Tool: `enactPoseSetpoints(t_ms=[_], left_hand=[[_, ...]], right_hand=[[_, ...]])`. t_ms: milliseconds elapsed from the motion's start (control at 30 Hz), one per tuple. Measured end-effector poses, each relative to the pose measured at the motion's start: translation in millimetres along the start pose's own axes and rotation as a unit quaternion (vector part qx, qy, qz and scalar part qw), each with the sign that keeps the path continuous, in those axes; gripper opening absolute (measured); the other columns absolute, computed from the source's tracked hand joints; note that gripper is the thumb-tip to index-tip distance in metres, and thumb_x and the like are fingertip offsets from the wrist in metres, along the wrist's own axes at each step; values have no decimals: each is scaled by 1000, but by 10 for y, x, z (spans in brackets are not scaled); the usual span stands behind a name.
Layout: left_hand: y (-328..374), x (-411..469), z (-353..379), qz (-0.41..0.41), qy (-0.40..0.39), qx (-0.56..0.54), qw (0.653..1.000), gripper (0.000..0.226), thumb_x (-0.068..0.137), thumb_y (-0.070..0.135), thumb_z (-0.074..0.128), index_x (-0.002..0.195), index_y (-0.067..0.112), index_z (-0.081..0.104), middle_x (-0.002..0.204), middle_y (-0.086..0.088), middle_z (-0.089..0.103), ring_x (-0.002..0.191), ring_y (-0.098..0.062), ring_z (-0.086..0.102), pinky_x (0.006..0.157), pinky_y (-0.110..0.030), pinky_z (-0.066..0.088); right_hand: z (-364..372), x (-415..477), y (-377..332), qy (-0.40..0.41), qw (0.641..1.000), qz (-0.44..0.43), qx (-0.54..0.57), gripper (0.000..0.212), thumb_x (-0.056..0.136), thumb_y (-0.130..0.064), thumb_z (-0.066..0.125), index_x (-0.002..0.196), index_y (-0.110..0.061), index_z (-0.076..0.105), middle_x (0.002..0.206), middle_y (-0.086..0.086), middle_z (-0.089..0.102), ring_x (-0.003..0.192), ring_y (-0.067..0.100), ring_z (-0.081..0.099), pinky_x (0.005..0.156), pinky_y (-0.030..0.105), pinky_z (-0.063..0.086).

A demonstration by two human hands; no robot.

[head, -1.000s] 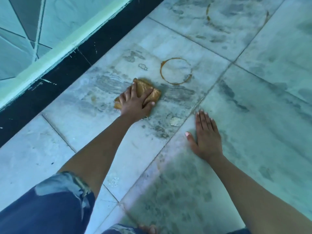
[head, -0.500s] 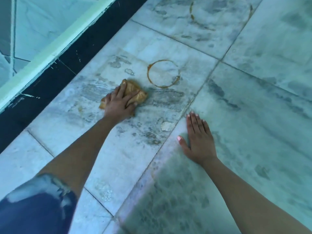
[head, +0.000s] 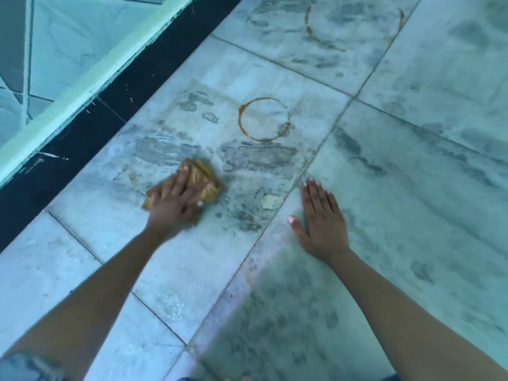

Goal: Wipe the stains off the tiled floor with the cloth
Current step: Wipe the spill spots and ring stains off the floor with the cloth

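Stained tiled floor (head: 412,174), black skirting (head: 82,138).
Left hand (head: 171,204) pressed flat on cloth (head: 204,180) (blurred); right hand (head: 323,221) flat, fingers (head: 312,196) together.

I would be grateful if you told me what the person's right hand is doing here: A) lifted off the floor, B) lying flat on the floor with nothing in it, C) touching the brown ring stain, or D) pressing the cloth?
B: the right hand lies flat, fingers straight, on the tiled floor, while the left hand presses the cloth; the ring stain lies apart from both.
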State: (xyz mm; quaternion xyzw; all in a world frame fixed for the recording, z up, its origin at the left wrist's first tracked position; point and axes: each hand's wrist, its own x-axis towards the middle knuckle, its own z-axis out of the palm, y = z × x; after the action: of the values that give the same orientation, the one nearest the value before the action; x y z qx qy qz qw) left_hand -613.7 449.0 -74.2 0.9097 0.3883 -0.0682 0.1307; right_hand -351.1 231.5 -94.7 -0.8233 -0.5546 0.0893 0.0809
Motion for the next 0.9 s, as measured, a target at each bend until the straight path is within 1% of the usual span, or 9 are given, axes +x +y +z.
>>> enactPoseSetpoints(t_ms=[100, 167, 300, 467, 667, 767, 833, 867, 900], left_hand=[[32, 602, -206, -116, 9, -29, 993, 52, 96, 56, 28, 146, 42, 22, 159, 6, -7, 146, -23, -3, 114, -53, 3], [149, 957, -299, -134, 0, -36, 990, 51, 97, 55, 28, 146, 44, 20, 159, 7, -8, 146, -25, -4, 114, -54, 2], [535, 1163, -240, -45, -3, -9, 999, 47, 96, 54, 29, 143, 50, 21, 160, 8, -4, 146, -25, -2, 113, -54, 4], [808, 679, -45, 58, 6, 2, 998, 49, 92, 60, 26, 140, 51, 28, 158, 12, 8, 145, -24, 7, 110, -54, 10], [936, -214, 127, 88, 7, 1, 996, 55, 88, 58, 17, 138, 46, 36, 156, 12, 21, 142, -24, 23, 100, -51, 28], [1112, -526, 129, 39, 35, -115, 992, 55, 90, 56, 24, 134, 35, 48, 140, 4, 50, 131, -22, 42, 96, -44, 35], [1241, -597, -45, -61, 32, -346, 936, 40, 95, 50, 37, 120, 24, 56, 92, -5, 68, 91, -28, 61, 74, -36, 44], [1285, -599, -170, -103, 21, -484, 869, 28, 98, 41, 41, 111, 21, 57, 76, -5, 63, 73, -28, 58, 62, -33, 43], [1314, -558, -287, -145, 10, -600, 787, 23, 99, 34, 42, 107, 19, 57, 75, -7, 62, 67, -27, 58, 57, -31, 44]], right_hand=[[-17, 13, -16, -4, 1000, 4, 4, 74, 92, -50, 24, 147, 0, 22, 155, 17, 18, 144, 27, 17, 116, 34, 1], [-15, 0, -22, -3, 1000, 23, -1, 73, 93, -50, 23, 148, -2, 21, 156, 16, 17, 144, 29, 16, 116, 35, -1], [15, -20, 6, 6, 999, 32, -19, 75, 91, -54, 25, 148, -5, 25, 156, 14, 19, 143, 33, 18, 115, 42, 4], [36, -33, -5, 20, 999, 33, -15, 74, 90, -53, 27, 147, -5, 28, 155, 14, 23, 142, 34, 22, 114, 44, 8], [-9, -44, -14, -1, 999, 36, -3, 75, 91, -54, 21, 149, -6, 22, 156, 13, 17, 144, 32, 15, 115, 38, -2], [-67, -82, -61, 6, 999, 29, 13, 74, 90, -54, 18, 149, -8, 20, 157, 12, 14, 145, 28, 13, 114, 35, -4], [-128, -132, -108, 13, 1000, 9, 27, 72, 91, -52, 18, 149, -9, 20, 157, 11, 13, 145, 24, 12, 115, 34, -4], [-182, -161, -140, 19, 999, -6, 31, 70, 92, -50, 18, 149, -9, 21, 157, 11, 14, 144, 23, 12, 114, 33, -4], [-220, -159, -154, 20, 999, -16, 34, 68, 93, -48, 20, 148, -8, 22, 156, 12, 17, 144, 22, 14, 114, 33, -3]])
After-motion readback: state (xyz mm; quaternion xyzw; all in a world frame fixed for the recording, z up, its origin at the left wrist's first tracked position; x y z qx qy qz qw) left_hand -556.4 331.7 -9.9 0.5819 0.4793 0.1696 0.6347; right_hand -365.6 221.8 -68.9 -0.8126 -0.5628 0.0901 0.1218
